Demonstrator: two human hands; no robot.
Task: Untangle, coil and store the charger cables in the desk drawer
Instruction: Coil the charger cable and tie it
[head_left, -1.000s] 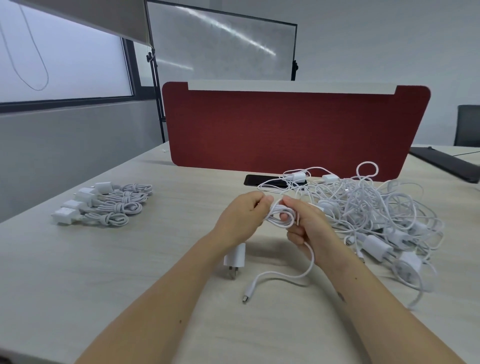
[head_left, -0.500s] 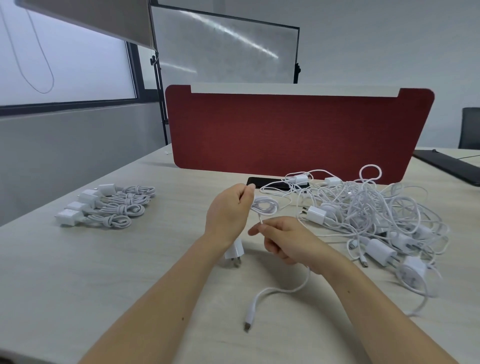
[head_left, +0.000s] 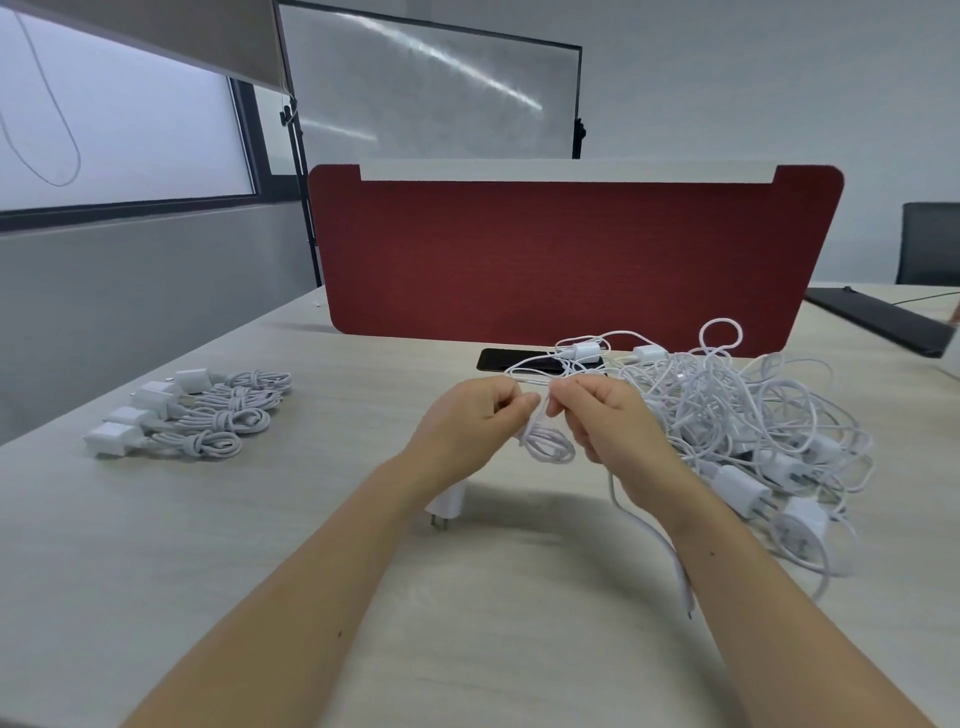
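Above the middle of the desk, my left hand and my right hand both pinch one white charger cable, which hangs between them in small loops. The cable's white plug adapter shows under my left wrist, and its free end trails down past my right forearm. A big tangle of white cables and adapters lies on the desk to the right. Several coiled chargers lie in a row at the left.
A red divider panel stands across the back of the light wooden desk. A black phone lies in front of it, partly under cables. A dark flat object sits at the far right, and a dark chair stands behind it.
My right hand has come up from below the loops to meet my left hand. The cable's free end has been drawn off the desk and to the right. The coil has gained loops.
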